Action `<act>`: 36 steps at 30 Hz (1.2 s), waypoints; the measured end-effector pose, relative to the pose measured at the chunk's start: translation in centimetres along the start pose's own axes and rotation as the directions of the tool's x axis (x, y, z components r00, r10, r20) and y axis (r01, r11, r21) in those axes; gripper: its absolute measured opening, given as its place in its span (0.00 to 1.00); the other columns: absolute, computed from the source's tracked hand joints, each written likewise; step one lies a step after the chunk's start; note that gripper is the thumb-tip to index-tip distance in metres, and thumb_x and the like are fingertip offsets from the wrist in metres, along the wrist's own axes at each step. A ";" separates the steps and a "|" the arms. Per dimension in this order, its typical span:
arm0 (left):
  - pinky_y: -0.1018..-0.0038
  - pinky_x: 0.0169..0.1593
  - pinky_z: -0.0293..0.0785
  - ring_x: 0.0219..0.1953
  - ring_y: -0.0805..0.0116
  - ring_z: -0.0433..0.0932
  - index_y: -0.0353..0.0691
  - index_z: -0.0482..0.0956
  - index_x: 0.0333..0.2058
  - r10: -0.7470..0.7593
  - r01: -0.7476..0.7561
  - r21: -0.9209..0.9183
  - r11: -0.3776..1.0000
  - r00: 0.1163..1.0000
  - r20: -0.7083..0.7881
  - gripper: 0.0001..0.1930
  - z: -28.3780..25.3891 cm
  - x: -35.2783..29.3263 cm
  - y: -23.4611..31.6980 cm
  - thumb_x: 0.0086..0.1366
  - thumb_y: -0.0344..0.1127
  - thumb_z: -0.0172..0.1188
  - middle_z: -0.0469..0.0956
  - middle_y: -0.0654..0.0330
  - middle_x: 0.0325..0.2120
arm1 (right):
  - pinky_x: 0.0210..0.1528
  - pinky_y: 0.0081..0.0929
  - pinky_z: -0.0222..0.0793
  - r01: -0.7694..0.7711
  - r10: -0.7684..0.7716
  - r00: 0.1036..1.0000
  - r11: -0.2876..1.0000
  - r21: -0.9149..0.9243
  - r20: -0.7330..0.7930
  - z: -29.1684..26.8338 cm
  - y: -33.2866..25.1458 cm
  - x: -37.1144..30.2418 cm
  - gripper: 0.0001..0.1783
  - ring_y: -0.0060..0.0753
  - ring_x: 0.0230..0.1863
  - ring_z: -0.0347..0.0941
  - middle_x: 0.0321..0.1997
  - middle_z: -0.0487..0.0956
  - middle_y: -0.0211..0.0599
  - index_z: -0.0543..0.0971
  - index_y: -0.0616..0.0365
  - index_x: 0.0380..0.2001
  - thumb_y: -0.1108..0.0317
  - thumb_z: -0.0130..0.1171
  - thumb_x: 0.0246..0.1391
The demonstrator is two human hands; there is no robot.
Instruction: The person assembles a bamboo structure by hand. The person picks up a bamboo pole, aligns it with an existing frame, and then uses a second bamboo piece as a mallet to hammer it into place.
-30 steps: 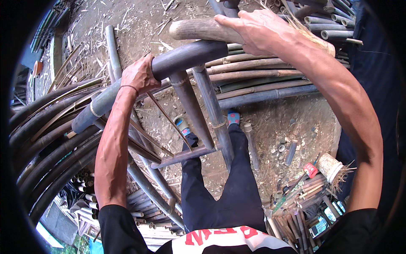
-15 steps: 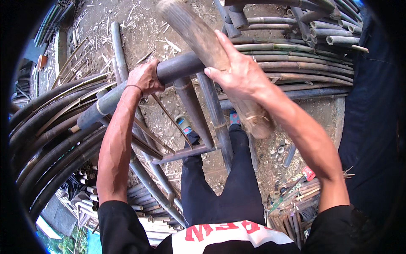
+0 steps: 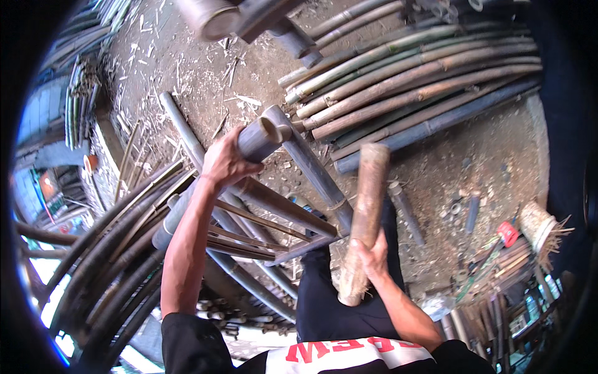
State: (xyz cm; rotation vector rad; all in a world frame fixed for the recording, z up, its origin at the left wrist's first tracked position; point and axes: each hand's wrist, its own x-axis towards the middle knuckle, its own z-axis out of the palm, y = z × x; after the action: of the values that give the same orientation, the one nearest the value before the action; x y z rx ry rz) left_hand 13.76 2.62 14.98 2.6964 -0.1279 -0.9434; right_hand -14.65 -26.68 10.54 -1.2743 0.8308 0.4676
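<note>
My left hand (image 3: 227, 157) is closed around a dark bamboo pole (image 3: 256, 144), whose cut hollow end points away from me. The pole's other part runs under my left forearm to a pale-ringed section (image 3: 167, 232). In my right hand (image 3: 372, 257) is a short, thick wooden club (image 3: 372, 193), gripped near its lower end and held above my legs, apart from the pole. Between the hands stands a bamboo frame (image 3: 317, 171) with slanting legs and a low crossbar (image 3: 305, 248). My left hand hides part of where the pole meets the frame.
Long bamboo poles (image 3: 411, 75) lie stacked at the far right. Curved dark poles (image 3: 99, 268) crowd the left side. Bamboo chips litter the ground, and a red object (image 3: 507, 234) lies at right by a fibrous-edged bamboo piece (image 3: 537, 227). Thick poles (image 3: 274, 28) jut in at the top.
My right hand has drawn the club back toward me, away from the dark bamboo pole. The left hand keeps its hold on the pole. The view has shifted, showing the pole's open end.
</note>
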 end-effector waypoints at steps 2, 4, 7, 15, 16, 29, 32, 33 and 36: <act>0.60 0.53 0.76 0.47 0.47 0.81 0.38 0.71 0.56 -0.007 0.008 -0.086 0.996 1.000 0.014 0.44 0.4 0.5 0.1 0.36 0.44 0.77 0.81 0.45 0.43 | 0.51 0.35 0.72 -0.206 0.195 0.975 0.974 -0.097 -0.108 -2.6 3.1 0.9 0.47 0.39 0.47 0.76 0.47 0.77 0.48 0.64 0.67 0.59 0.55 0.75 0.40; 0.61 0.54 0.76 0.48 0.50 0.81 0.37 0.71 0.56 0.001 -0.001 -0.079 0.997 1.000 0.000 0.45 1.0 0.7 0.6 0.36 0.43 0.77 0.81 0.46 0.44 | 0.52 0.35 0.72 -0.312 0.299 0.946 0.944 -0.106 -0.122 -3.5 4.4 0.9 0.47 0.41 0.48 0.76 0.49 0.77 0.50 0.64 0.68 0.59 0.57 0.75 0.40; 0.63 0.57 0.74 0.51 0.53 0.80 0.37 0.68 0.60 -0.083 0.086 -0.053 0.995 0.995 0.051 0.49 0.0 0.3 1.0 0.35 0.43 0.77 0.80 0.48 0.48 | 0.57 0.37 0.71 -0.410 0.412 0.911 0.902 -0.136 -0.013 -2.2 3.2 1.6 0.50 0.45 0.51 0.76 0.51 0.76 0.53 0.61 0.69 0.62 0.58 0.74 0.39; 0.67 0.51 0.78 0.44 0.61 0.83 0.35 0.75 0.52 -0.065 0.067 -0.038 0.997 0.996 0.058 0.39 0.0 0.9 1.5 0.38 0.41 0.76 0.83 0.53 0.42 | 0.61 0.43 0.69 -0.050 0.185 0.937 0.910 -0.412 0.295 5.1 -2.1 12.8 0.59 0.62 0.61 0.70 0.65 0.66 0.63 0.47 0.53 0.73 0.58 0.72 0.44; 0.67 0.51 0.78 0.44 0.60 0.83 0.35 0.75 0.53 -0.075 0.076 -0.014 0.997 0.995 0.068 0.41 0.0 1.1 1.6 0.36 0.42 0.77 0.83 0.52 0.42 | 0.57 0.44 0.74 -0.005 0.152 0.944 0.893 -0.449 0.293 6.0 -3.2 14.8 0.59 0.62 0.56 0.74 0.64 0.68 0.63 0.47 0.50 0.73 0.57 0.72 0.44; 0.60 0.54 0.76 0.48 0.49 0.80 0.37 0.69 0.57 -0.018 0.020 -0.054 0.998 0.999 0.035 0.47 0.0 0.4 0.3 0.36 0.46 0.78 0.79 0.47 0.45 | 0.55 0.40 0.72 0.032 0.033 0.947 0.980 -0.197 0.318 11.6 -4.8 12.6 0.49 0.51 0.50 0.77 0.52 0.77 0.55 0.58 0.60 0.67 0.59 0.71 0.44; 0.61 0.64 0.66 0.61 0.47 0.69 0.39 0.59 0.65 0.083 -0.086 -0.079 0.993 0.996 -0.038 0.54 -0.3 -1.8 -2.2 0.39 0.44 0.79 0.70 0.45 0.58 | 0.48 0.37 0.76 -0.126 0.113 0.965 0.991 0.039 0.237 10.6 -4.2 6.9 0.37 0.41 0.40 0.79 0.40 0.79 0.45 0.66 0.64 0.57 0.58 0.68 0.48; 0.61 0.64 0.66 0.62 0.47 0.68 0.39 0.58 0.65 0.088 -0.090 -0.046 0.995 0.995 -0.054 0.55 -0.2 -3.5 -3.7 0.38 0.43 0.79 0.69 0.46 0.58 | 0.45 0.39 0.77 -0.251 0.204 0.948 0.952 0.177 0.246 10.4 -3.3 5.2 0.33 0.41 0.37 0.78 0.38 0.78 0.45 0.67 0.64 0.54 0.57 0.66 0.50; 0.60 0.62 0.68 0.59 0.48 0.71 0.39 0.59 0.65 0.005 0.018 0.171 0.985 0.991 -0.130 0.54 1.4 -9.4 -10.5 0.38 0.40 0.79 0.71 0.47 0.57 | 0.37 0.43 0.78 -0.590 0.456 0.803 0.698 0.405 0.385 12.3 -3.3 1.2 0.28 0.44 0.32 0.78 0.32 0.77 0.47 0.72 0.63 0.44 0.47 0.58 0.54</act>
State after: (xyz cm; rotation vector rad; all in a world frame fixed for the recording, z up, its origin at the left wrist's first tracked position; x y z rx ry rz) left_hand 5.44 13.97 16.43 2.9091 -0.1817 -0.7878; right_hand -8.05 -15.93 12.64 -0.4429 1.0158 0.7960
